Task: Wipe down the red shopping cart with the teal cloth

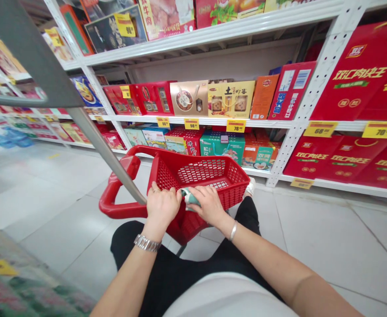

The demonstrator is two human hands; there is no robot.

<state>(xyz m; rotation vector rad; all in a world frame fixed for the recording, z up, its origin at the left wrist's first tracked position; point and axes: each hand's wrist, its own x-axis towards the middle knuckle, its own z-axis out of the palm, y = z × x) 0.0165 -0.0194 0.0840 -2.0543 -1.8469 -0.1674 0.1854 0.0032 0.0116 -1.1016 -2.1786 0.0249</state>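
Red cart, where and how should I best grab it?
Probably grip the cart by its red loop, coming from the left: the loop juts out at that end, and its opening should leave room for fingers to curl round.

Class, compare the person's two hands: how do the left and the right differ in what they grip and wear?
The left hand curls over an edge of the red cart, while the right hand holds a crumpled green-and-white item. The left hand has a broad, linked silver band at its wrist; the right hand has a narrower silver bracelet. Both show their backs to the camera.
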